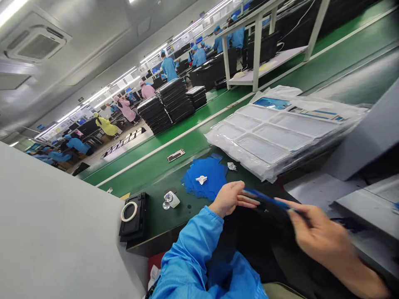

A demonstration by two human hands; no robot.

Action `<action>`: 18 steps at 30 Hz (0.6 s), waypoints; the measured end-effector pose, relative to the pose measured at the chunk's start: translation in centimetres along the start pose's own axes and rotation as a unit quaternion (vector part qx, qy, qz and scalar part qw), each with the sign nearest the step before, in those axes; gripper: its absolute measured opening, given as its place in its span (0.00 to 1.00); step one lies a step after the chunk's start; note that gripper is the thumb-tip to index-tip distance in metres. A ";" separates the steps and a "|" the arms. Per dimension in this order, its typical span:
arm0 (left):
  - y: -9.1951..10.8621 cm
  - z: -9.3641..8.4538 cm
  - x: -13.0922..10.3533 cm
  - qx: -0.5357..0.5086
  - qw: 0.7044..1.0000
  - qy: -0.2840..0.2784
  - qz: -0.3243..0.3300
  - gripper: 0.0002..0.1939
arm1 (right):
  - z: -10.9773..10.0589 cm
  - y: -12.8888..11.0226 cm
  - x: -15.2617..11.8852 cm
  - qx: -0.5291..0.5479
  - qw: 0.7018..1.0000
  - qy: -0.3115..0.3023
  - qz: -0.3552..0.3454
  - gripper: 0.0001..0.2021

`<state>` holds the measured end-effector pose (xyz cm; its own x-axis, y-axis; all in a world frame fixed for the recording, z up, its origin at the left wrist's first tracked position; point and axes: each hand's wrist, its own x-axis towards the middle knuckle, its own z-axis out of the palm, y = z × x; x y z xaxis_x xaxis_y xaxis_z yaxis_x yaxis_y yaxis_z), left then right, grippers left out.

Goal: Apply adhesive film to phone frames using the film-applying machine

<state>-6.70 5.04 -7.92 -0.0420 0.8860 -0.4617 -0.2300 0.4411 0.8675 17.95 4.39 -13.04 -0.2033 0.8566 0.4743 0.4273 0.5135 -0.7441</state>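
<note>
A thin flat panel with a blue face [264, 197] stretches between my two hands, seen nearly edge-on and smeared by motion. My right hand [321, 228] grips its right end between thumb and fingers. At the left end, my left hand [230, 198] has its thumb and fingers round the edge, the lower fingers fairly straight. Just beyond my left hand lies a fanned pile of blue sheets [215, 172], with a crumpled white tissue [201, 180] on top. Another white scrap [232, 166] rests beside the pile.
A plastic-wrapped white tray [264, 129] with compartments, some holding panels, sits at right. A white bottle with a metal lid [173, 199] and black trays [141, 216] bearing a tape roll [129, 211] stand left. Beyond runs a green conveyor [146, 160] carrying a phone-like part [176, 155].
</note>
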 end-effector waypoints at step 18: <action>10.0 -5.7 10.7 0.615 0.681 0.352 0.186 0.47 | -5.4 13.1 -5.7 -0.081 0.977 -0.052 0.192 0.19</action>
<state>-14.95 18.07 -5.27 -0.4299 0.8724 0.2325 0.8934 0.3739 0.2492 29.43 6.00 -22.95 -0.0851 0.9893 0.1182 0.6219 0.1455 -0.7695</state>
